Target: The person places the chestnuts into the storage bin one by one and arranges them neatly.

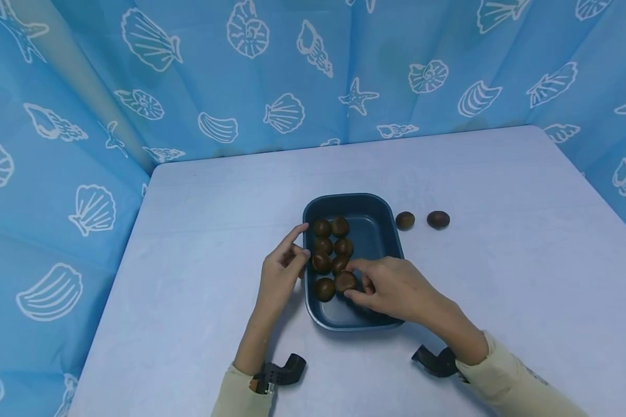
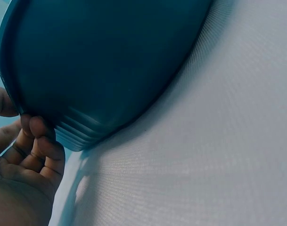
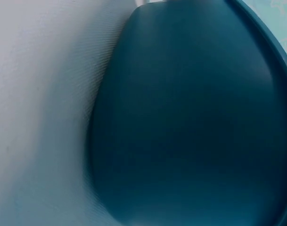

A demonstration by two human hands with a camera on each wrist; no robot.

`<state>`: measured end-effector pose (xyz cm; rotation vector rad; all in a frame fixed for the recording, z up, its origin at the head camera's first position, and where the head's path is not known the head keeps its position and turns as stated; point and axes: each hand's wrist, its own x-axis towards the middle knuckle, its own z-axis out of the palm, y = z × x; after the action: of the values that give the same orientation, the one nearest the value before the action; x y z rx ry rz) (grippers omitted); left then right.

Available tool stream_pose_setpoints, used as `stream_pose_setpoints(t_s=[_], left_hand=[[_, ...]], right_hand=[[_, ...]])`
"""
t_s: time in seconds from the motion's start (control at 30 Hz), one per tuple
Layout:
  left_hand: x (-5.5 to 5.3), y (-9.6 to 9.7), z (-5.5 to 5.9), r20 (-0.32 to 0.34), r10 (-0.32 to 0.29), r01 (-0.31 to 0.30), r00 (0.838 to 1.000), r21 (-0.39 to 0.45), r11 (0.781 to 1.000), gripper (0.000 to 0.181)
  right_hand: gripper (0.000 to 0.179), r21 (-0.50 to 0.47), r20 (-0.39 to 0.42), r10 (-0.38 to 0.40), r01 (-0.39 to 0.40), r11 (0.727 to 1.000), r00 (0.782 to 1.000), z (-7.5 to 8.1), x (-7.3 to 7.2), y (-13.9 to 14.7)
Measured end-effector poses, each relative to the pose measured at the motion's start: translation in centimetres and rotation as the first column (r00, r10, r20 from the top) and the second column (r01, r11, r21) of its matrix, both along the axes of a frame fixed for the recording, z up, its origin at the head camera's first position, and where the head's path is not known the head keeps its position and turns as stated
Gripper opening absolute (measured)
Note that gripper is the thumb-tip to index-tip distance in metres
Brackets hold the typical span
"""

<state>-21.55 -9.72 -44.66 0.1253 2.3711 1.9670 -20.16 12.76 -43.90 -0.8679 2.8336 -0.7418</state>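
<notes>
A dark blue rectangular tray (image 1: 377, 237) holds several brown chestnuts (image 1: 322, 246) grouped in two columns along its left side. My left hand (image 1: 283, 269) grips the tray's left rim, thumb and forefinger at the edge. In the left wrist view, that hand (image 2: 32, 160) has its other fingers curled against the tray's outer wall (image 2: 105, 61). Reaching over the right rim, my right hand (image 1: 393, 286) pinches a chestnut (image 1: 345, 281) between thumb and forefinger at the near end of the right column. The right wrist view shows the tray's outer wall (image 3: 190, 108); the right hand is hidden there.
Two more chestnuts lie on the white tablecloth (image 1: 214, 231) right of the tray: one chestnut (image 1: 405, 220) close to its wall, the other chestnut (image 1: 438, 220) farther out. A blue curtain (image 1: 313, 75) with white shell prints hangs behind and left of the table.
</notes>
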Motion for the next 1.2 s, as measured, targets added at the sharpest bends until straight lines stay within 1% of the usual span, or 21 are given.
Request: stream_pose_setpoints(t_s=[0.17, 0.47, 0.6, 0.7, 0.87, 0.97, 1.07, 1.13, 1.2], left_hand=[[0.0, 0.0, 0.1, -0.003, -0.002, 0.002, 1.000, -0.001, 1.000, 0.046], [0.0, -0.1, 0.4, -0.010, 0.001, -0.002, 1.000, -0.011, 1.000, 0.045], [0.0, -0.1, 0.2, -0.011, 0.006, -0.006, 1.000, -0.009, 1.000, 0.046], [0.0, 0.0, 0.0, -0.007, 0.001, -0.001, 1.000, -0.003, 1.000, 0.046], [0.0, 0.2, -0.3, -0.001, -0.014, 0.014, 1.000, -0.004, 1.000, 0.046], [0.0, 0.2, -0.2, -0.006, -0.017, 0.017, 1.000, 0.001, 1.000, 0.046], [0.0, 0.1, -0.1, -0.006, -0.011, 0.011, 1.000, 0.002, 1.000, 0.046], [0.1, 0.1, 0.0, -0.003, -0.006, 0.006, 1.000, 0.003, 1.000, 0.046], [0.1, 0.0, 0.1, -0.001, -0.010, 0.010, 1.000, -0.002, 1.000, 0.046]], right_hand=[[0.036, 0.040, -0.026, 0.002, -0.001, 0.999, 1.000, -0.3, 0.0, -0.2], [0.033, 0.089, -0.042, 0.001, 0.003, 0.996, 0.999, -0.6, 0.0, -0.5], [0.033, 0.133, -0.076, 0.007, 0.004, 0.991, 0.997, -0.7, 0.0, -0.5], [0.034, 0.146, -0.090, 0.000, 0.013, 0.989, 0.996, -0.8, 0.2, -0.6], [0.035, 0.125, -0.113, -0.027, 0.041, 0.991, 0.993, -1.0, 0.5, -0.4], [0.036, 0.114, -0.134, -0.045, 0.060, 0.992, 0.990, -1.1, 0.6, -0.4], [0.038, 0.095, -0.135, -0.060, 0.073, 0.993, 0.989, -1.0, 0.5, -0.5], [0.038, 0.064, -0.129, -0.062, 0.071, 0.995, 0.990, -0.9, 0.5, -0.5], [0.037, -0.008, -0.116, -0.073, 0.073, 0.997, 0.991, -0.7, 0.5, -0.3]])
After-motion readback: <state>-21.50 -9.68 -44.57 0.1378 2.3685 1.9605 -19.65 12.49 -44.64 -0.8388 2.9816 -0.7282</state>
